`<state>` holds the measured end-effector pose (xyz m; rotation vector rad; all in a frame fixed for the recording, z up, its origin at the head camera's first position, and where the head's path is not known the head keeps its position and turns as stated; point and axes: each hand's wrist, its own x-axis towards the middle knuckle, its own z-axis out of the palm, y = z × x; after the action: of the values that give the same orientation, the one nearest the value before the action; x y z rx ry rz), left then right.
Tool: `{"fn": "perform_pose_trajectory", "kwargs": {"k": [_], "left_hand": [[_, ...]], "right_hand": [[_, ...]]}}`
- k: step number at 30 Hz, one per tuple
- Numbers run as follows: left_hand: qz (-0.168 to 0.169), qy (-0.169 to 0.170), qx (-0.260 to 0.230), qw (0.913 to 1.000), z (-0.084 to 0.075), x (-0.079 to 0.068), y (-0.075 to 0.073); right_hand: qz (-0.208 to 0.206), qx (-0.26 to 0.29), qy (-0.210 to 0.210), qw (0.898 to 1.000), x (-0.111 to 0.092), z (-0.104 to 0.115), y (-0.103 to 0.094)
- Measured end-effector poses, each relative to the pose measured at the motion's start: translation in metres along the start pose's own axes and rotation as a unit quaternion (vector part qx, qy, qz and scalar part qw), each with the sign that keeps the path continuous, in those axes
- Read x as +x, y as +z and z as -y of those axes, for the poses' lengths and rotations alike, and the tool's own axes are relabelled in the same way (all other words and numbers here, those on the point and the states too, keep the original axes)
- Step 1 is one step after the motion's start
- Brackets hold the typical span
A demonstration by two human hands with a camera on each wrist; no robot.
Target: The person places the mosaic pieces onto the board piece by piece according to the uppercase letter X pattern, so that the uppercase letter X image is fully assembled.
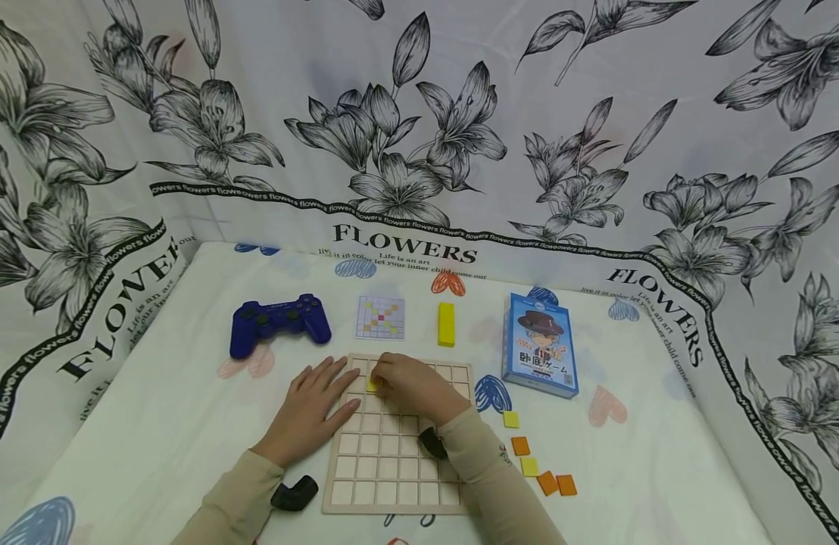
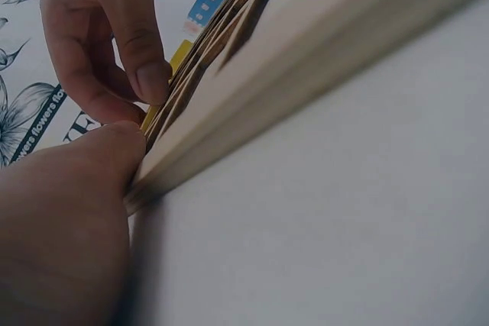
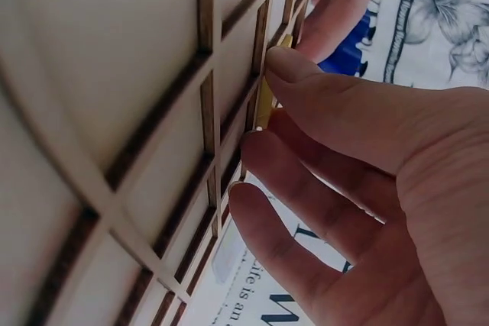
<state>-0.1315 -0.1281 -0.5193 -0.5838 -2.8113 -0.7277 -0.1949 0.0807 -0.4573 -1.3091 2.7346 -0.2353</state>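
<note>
A light wooden grid board (image 1: 369, 446) with raised dividers lies flat in front of the person. Over its upper left cells, the right hand (image 1: 419, 387) pinches a small yellow square tile (image 3: 265, 103) between thumb and fingers, right at the grid. The tile's other edges are hidden by the fingers. The left hand (image 1: 312, 412) rests along the board's left edge, its fingers spread and fairly straight, fingertips on the rim. In the right wrist view, the left hand's fingers (image 3: 336, 24) show just beyond the tile.
Behind the board are a blue game controller (image 1: 281, 322), a card with a coloured grid pattern (image 1: 381, 318) and a yellow block (image 1: 446, 325). A blue game box (image 1: 540, 346) lies at right. Several loose tiles, including an orange tile (image 1: 520, 446), lie right of the board.
</note>
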Motion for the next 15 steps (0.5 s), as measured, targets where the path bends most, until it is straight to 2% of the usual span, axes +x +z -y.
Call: {"fn": "perform_pose_trajectory", "kwargs": {"k": [10, 15], "left_hand": [[-0.003, 0.000, 0.003, 1.0000, 0.001, 0.000, 0.001], [-0.011, 0.001, -0.001, 0.9999, -0.001, 0.001, 0.000]], "right_hand": [[0.000, -0.002, 0.004, 1.000, 0.000, -0.001, 0.002], [0.003, -0.015, 0.020, 1.000, -0.008, -0.001, -0.008]]}}
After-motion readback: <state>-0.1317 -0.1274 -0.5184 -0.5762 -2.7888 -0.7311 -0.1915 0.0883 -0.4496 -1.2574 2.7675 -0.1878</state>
